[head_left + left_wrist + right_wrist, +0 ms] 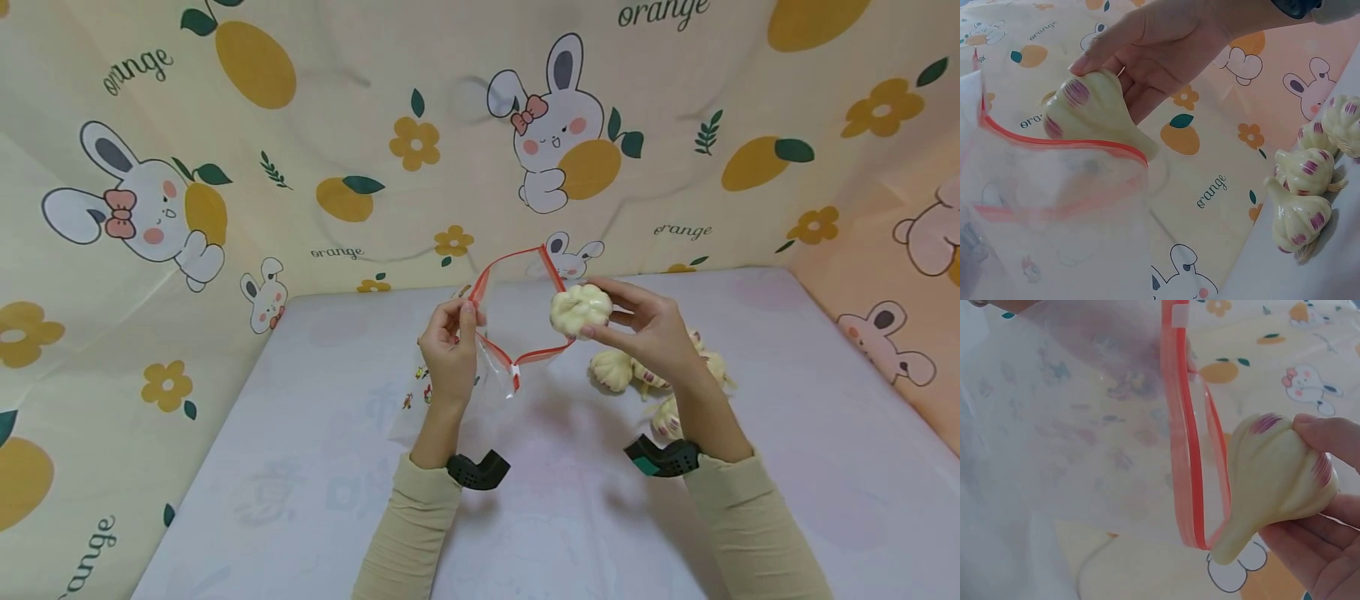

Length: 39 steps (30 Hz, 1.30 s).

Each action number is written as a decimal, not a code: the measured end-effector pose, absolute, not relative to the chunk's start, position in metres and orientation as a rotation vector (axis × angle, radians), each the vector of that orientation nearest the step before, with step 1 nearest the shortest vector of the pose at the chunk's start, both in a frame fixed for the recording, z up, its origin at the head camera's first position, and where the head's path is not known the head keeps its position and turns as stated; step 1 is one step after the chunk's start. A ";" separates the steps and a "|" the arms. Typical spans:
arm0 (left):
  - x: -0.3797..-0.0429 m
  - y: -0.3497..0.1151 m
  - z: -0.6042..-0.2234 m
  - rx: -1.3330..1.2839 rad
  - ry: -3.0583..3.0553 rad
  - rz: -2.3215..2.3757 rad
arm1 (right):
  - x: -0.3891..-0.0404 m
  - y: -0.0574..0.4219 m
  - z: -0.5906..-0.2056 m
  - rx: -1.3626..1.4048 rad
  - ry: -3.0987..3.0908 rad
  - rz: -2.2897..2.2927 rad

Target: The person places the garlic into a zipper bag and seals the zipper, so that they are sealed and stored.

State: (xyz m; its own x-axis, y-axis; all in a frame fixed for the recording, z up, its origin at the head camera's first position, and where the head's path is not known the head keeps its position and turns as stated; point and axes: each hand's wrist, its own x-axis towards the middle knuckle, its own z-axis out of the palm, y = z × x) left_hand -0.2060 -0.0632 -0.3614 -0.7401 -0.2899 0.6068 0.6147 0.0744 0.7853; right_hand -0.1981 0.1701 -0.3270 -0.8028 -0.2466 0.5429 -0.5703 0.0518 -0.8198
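Note:
In the head view my left hand (452,354) pinches the rim of a clear zip bag (495,371) with a red zip edge, and the bag's mouth gapes toward the right. My right hand (648,329) holds a garlic bulb (581,309) between thumb and fingers, right at that mouth. Purple streaks mark the bulb (1282,469) in the right wrist view, its stem end near the red zip (1188,456). Seen from the left wrist, the bulb (1088,106) is partly behind the bag's rim. The left hand's fingers are partly hidden by the bag.
Several more garlic bulbs (612,370) lie on the white table (300,500), below and beside the right forearm. A printed cloth (450,83) with rabbits and oranges hangs behind and at the sides. Each wrist wears a black strap camera (477,470).

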 end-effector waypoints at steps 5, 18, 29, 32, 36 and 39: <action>-0.206 -0.063 -0.361 -0.330 -1.695 -1.740 | -0.199 0.166 -0.328 0.842 -2.048 1.843; -0.205 -0.062 -0.361 -0.320 -1.712 -1.738 | -0.200 0.158 -0.325 0.813 -2.098 1.826; -0.205 -0.062 -0.363 -0.311 -1.731 -1.737 | -0.201 0.153 -0.327 0.779 -2.175 1.775; -0.205 -0.062 -0.362 -0.314 -1.726 -1.736 | -0.202 0.151 -0.328 0.772 -2.204 1.760; -0.204 -0.062 -0.361 -0.321 -1.719 -1.729 | -0.202 0.150 -0.328 0.750 -2.238 1.757; -0.204 -0.062 -0.361 -0.322 -1.720 -1.724 | -0.202 0.149 -0.329 0.734 -2.255 1.752</action>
